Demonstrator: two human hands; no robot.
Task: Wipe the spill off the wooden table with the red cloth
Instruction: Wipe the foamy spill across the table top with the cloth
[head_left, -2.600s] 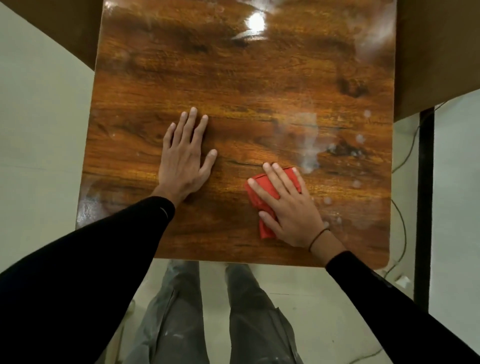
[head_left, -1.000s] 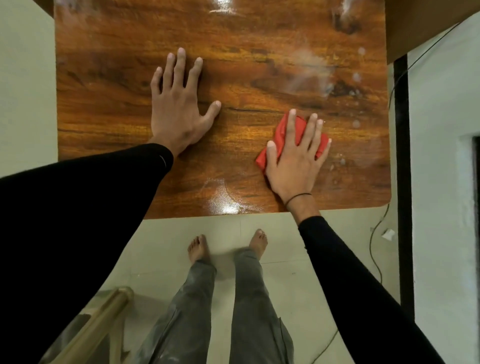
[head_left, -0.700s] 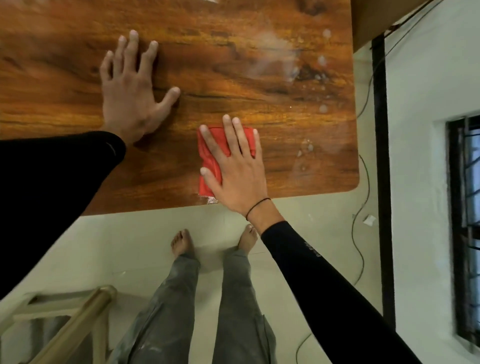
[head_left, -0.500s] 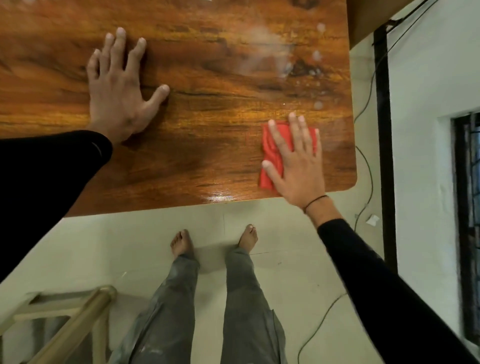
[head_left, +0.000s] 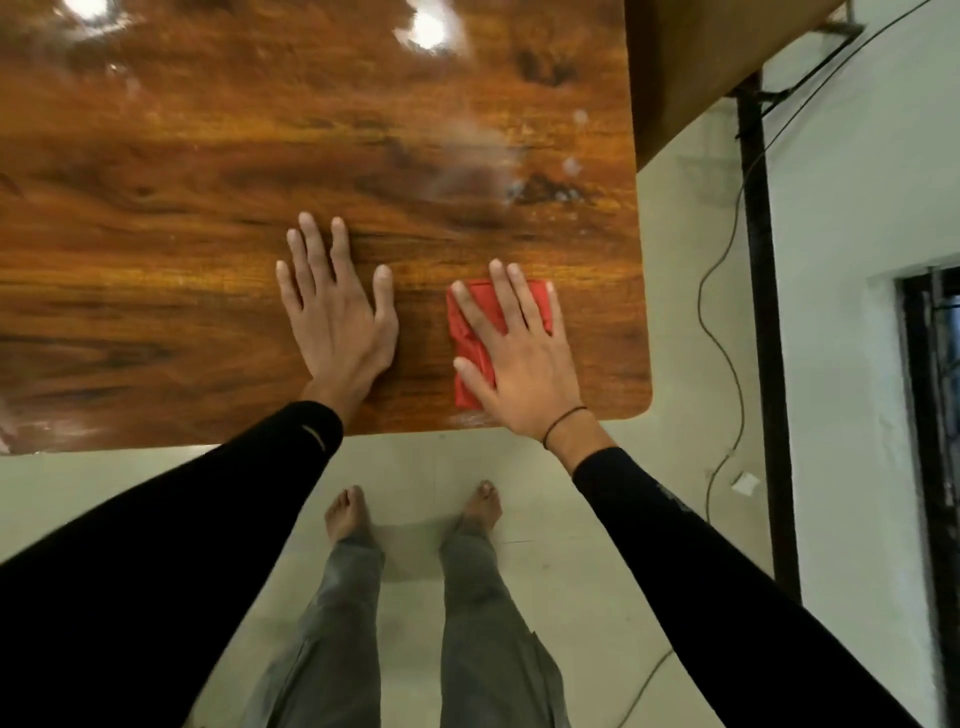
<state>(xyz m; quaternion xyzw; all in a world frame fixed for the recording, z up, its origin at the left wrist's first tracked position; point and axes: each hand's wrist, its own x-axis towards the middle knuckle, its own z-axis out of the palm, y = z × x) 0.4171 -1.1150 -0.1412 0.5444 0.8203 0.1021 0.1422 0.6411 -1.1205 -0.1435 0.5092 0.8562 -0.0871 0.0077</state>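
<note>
Fingers: on the left hand (head_left: 340, 322) they lie straight and spread, flat on the bare wood, holding nothing; on the right hand (head_left: 519, 364) they are straight too, pressing the red cloth (head_left: 470, 338) down without curling round it
Left side: the wooden table (head_left: 156, 234) runs wide and bare to the left of the left hand, with glare spots at the far edge
Cloth: folded, flat on the table near the near right corner, mostly under the right palm, its near end just short of the near edge
Change: half a second ago the cloth sat close to the right edge; it has now slid left, toward the left hand, and the droplets that lay by that corner no longer show
Meaning: the near right patch looks wiped, so this reads as mid-task, not done
Spill: a pale smear and a few droplets (head_left: 488, 166) remain on the far right, well apart from the cloth
Edges: near edge right under the wrist, right edge and rounded corner close by
Room: open wood far of the cloth, a clear path up to the smear; little room near or right
</note>
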